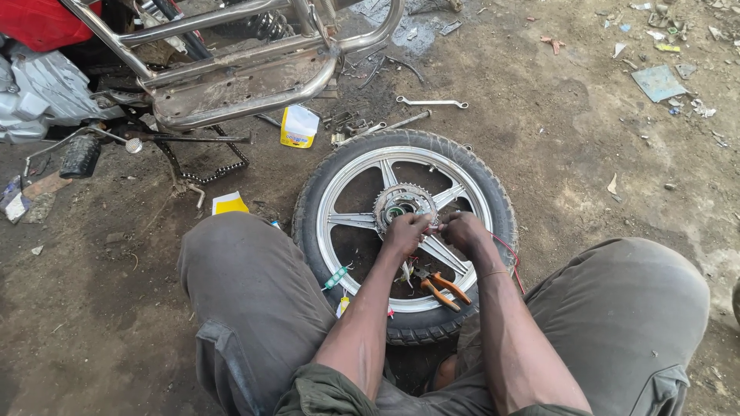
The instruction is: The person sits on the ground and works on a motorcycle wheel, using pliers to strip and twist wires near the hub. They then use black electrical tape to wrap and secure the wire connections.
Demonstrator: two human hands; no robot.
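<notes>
Wheel [404, 235] lies flat on the dirt between my knees, sprocket [401, 202] up; my left hand [406, 233] and right hand [461, 229] pinch at its hub, pliers [441, 287] resting near.

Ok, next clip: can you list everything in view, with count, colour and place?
wheel: 1, black tyre and silver spokes, flat on the dirt between the knees
sprocket: 1, grey, at the hub
pliers: 1, orange-handled, lying on the spokes
wrench: 1, silver, on the dirt beyond the wheel
bottle: 1, white and yellow, beside the motorcycle
motorcycle: 1, red body and metal frame, upper left
left hand: 1, at the hub
right hand: 1, at the hub
</notes>
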